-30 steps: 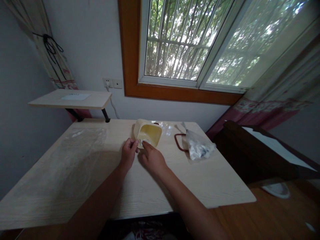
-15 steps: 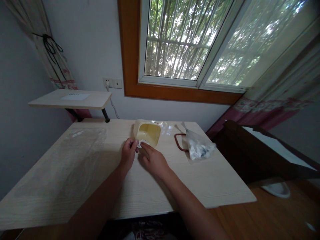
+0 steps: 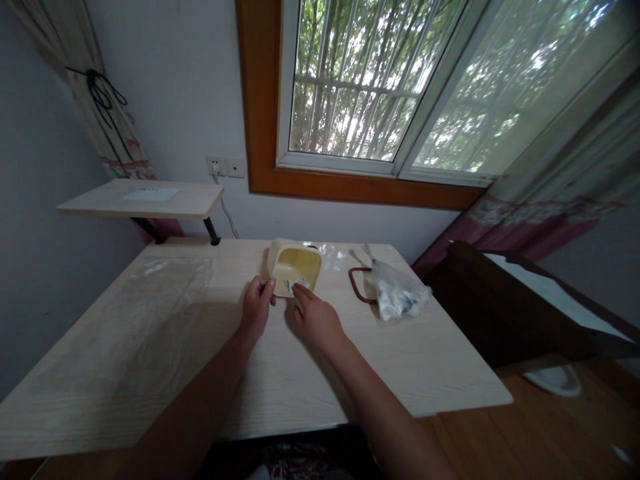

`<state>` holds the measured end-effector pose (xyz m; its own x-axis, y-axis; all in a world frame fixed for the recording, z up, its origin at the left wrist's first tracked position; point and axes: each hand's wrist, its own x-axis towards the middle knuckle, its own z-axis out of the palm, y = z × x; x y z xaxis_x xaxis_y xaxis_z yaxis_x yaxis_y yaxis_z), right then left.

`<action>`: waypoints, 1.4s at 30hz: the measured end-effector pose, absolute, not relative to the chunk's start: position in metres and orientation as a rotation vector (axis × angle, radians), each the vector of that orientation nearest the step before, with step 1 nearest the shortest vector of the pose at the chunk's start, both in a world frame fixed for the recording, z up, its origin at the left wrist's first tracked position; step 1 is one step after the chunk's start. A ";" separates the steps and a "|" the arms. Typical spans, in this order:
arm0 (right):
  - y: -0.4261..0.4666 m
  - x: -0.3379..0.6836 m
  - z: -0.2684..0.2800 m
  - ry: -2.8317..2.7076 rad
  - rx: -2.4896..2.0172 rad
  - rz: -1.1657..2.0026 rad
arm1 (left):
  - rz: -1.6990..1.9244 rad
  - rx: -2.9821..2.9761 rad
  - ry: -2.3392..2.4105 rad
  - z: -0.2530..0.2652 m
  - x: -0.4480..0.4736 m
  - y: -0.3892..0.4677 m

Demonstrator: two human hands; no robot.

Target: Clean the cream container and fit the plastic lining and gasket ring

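Note:
A pale yellow plastic container (image 3: pixel 291 264) lies tipped on its side near the far edge of the desk, its opening facing me. My left hand (image 3: pixel 257 309) is closed on the lower left corner of its rim, thumb uppermost. At the lower right of the opening, my right hand (image 3: pixel 320 323) holds a crumpled white tissue (image 3: pixel 302 284) under its fingertips, against the inside near the rim. Whether it is paper or thin cloth I cannot make out. The container's back part is turned away from view.
Right of the container lie a clear plastic bag (image 3: pixel 400 293) with whitish contents and a reddish-brown handle-like loop (image 3: pixel 356 287). A flat transparent plastic sheet (image 3: pixel 150 333) covers part of the desk's left. A small raised shelf (image 3: pixel 105 198) stands at the back left.
My right hand has slid rightward along the container's lower rim, carrying the tissue from the left corner to the right. My left hand and the container have stayed in place.

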<state>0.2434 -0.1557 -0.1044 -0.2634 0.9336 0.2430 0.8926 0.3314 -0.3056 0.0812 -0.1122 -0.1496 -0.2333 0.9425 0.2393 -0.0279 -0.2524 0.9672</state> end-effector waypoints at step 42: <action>-0.151 0.239 -0.090 -2.346 -1.771 0.182 | 1.609 1.152 1.186 -0.154 0.080 -0.109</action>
